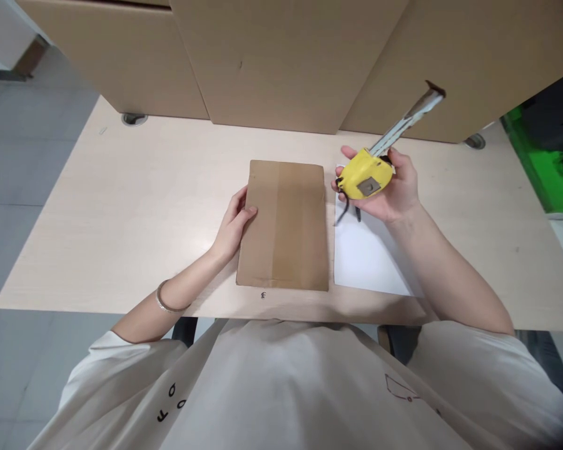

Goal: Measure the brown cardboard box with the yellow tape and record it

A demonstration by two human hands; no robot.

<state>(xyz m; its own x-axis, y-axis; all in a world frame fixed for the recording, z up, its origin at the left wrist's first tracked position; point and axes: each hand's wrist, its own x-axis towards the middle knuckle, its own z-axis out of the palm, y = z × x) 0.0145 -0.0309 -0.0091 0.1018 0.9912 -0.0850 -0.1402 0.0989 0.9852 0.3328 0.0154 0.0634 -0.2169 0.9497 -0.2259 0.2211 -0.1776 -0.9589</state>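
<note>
A flat brown cardboard piece (pixel 284 225) lies in the middle of the pale wooden desk (pixel 122 206). My left hand (pixel 232 228) rests at its left edge, thumb on top and fingers curled along the side. My right hand (pixel 389 187) is raised to the right of the cardboard and grips a yellow tape measure (pixel 366 177). Its metal blade (pixel 406 122) sticks out up and to the right, and a dark strap hangs below it. A white sheet of paper (pixel 368 256) lies under my right hand, next to the cardboard.
Large cardboard panels (pixel 281 56) stand along the back of the desk. Two cable grommets (pixel 134 118) sit near the desk's back corners. A green object (pixel 544 162) lies at the far right. Grey floor shows on the left.
</note>
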